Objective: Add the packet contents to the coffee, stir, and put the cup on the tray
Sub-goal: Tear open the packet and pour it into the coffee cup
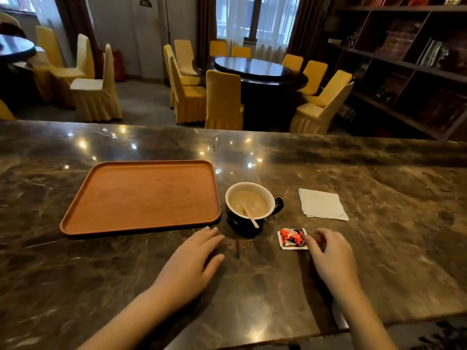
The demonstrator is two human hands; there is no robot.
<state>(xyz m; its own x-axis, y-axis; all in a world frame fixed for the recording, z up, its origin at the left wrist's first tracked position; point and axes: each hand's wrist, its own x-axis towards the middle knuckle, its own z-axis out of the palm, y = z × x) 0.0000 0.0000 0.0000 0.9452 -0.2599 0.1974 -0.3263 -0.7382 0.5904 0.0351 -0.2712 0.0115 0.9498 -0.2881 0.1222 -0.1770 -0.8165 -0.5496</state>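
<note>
A dark cup (243,224) with a white inside holds milky coffee and stands on the marble counter, right of the wooden tray (75,213). A wooden stirrer (250,216) leans in the cup over its near rim. A red and white packet (292,238) lies flat on the counter, right of and nearer than the cup. My right hand (329,256) rests beside the packet, its fingertips touching the packet's right edge without lifting it. My left hand (194,261) lies palm down on the counter, fingers spread, just in front of the cup and the tray's near right corner.
A small stack of white napkins (322,204) lies right of the cup. The marble counter (379,261) stretches wide to both sides. Beyond its far edge are yellow-covered chairs, a round dark table (252,68) and dark shelving (404,64) at the right.
</note>
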